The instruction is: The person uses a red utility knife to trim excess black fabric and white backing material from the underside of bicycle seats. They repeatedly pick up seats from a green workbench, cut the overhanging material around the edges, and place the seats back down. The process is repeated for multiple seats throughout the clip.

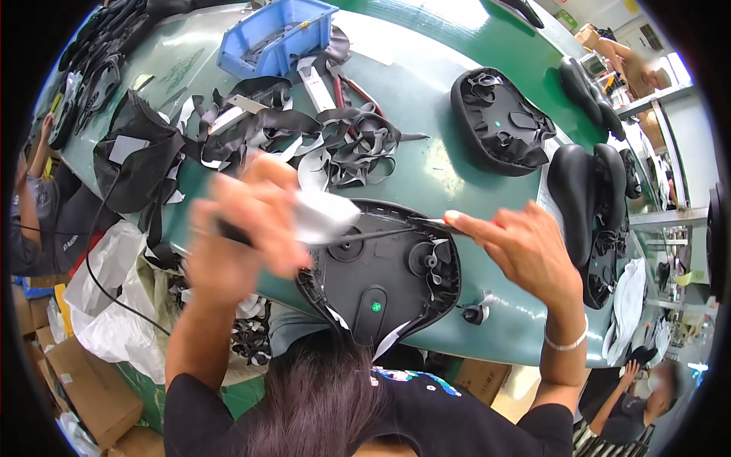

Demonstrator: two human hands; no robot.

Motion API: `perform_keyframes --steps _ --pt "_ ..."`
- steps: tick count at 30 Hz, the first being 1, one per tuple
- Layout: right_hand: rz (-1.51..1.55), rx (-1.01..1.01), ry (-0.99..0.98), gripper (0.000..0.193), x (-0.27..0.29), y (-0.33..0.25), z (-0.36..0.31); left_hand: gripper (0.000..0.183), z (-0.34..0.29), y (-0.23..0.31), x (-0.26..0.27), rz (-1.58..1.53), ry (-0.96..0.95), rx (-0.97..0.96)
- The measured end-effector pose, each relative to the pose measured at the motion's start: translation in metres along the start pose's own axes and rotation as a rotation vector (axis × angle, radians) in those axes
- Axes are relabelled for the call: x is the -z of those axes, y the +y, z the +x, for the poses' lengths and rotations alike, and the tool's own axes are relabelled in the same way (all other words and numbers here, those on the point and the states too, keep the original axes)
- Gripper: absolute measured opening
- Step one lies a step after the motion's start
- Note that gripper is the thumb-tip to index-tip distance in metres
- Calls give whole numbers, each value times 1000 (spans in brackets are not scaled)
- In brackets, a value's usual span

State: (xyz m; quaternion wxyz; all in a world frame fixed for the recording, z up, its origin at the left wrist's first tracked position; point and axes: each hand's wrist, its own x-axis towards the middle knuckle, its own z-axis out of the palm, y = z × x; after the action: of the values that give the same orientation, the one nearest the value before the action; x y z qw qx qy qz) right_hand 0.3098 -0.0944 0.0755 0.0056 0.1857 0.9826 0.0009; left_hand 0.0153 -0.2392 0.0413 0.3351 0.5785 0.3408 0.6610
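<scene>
Seat shell (339,278): lying underside up between the hands, black, across the near edge of the green surface (430,186); showing two round posts, a raised oblong panel and a green dot; partly covered by dark hair at the lower end.
Left hand (255,225): over the shell's left side, badly blurred, with bent fingers; cannot tell whether closed on anything.
White piece (327,217): smeared, right beside the left hand's fingers, above the shell.
Right hand (525,247): just beyond the shell's right rim, closed on a slim dark piece (464,231) with the fingertips.
Thin dark line (377,234): running across the shell between both hands; cannot tell whether joined to the slim piece.
Scrap heap (362,145): tangled beyond the shell, in black and grey strips, near a red-handled tool (364,95).
Blue bin (278,46): standing on the surface past the heap.
Second seat (499,126): resting underside up, to the right of the heap.
Padded saddles (571,194): grouped at far right, black.
White bag (110,293): crumpled, at left below the surface.
</scene>
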Motion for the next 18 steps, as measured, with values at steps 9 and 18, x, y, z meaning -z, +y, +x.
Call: perform_keyframes --steps 9,18 --pt "-85 -338 -102 54 10 -66 -39 30 67 -37 6 443 -514 436" --pt "160 -147 -99 50 11 -23 -8 31 71 -64 -47 -230 -236 483"
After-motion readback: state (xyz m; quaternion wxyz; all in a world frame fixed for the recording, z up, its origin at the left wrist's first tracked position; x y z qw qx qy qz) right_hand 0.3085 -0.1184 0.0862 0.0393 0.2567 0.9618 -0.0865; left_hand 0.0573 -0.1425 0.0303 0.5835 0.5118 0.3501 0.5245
